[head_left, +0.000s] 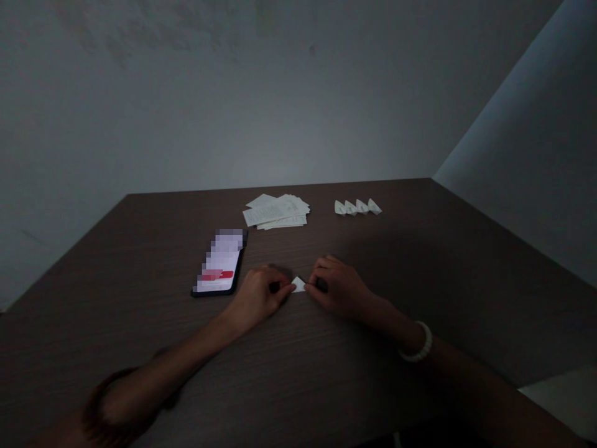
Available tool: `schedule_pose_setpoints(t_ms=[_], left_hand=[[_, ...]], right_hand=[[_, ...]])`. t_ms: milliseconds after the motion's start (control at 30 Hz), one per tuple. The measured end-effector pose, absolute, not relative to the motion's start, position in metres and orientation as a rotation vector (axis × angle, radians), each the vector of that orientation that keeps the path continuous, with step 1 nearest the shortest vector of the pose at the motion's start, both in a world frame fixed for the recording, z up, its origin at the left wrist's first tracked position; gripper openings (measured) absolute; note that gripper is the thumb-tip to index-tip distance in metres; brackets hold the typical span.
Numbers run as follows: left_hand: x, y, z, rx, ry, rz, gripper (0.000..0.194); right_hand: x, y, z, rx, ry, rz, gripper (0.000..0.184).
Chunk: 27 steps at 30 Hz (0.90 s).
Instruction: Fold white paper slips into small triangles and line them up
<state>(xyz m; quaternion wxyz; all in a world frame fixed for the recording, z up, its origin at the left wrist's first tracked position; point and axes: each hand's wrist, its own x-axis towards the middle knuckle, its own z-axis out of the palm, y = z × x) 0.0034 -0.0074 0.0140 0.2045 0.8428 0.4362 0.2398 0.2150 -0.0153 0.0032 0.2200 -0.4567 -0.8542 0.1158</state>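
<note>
A small white folded piece of paper (298,284), shaped like a triangle, is between my two hands just above or on the table. My left hand (263,289) pinches its left corner between thumb and fingers. At the right corner, the thumb and fingertips of my right hand (342,287) are closed on it too. Part of the paper is hidden behind my fingertips. Several folded white paper pieces (357,208) with pointed tops stand in a row beyond my right hand.
A loose stack of printed paper slips (278,211) lies toward the back of the brown table (298,379). Left of my left hand lies a phone (219,261) with its screen lit. A wall (280,93) rises behind the table, with another surface sloping at the right.
</note>
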Motion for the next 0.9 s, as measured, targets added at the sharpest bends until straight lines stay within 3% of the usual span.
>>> schedule_pose_setpoints(t_ms=[900], left_hand=[[0.007, -0.012, 0.016, 2.294, 1.272, 0.682, 0.007]], right_hand=[[0.211, -0.017, 0.002, -1.304, -2.326, 0.324, 0.007]])
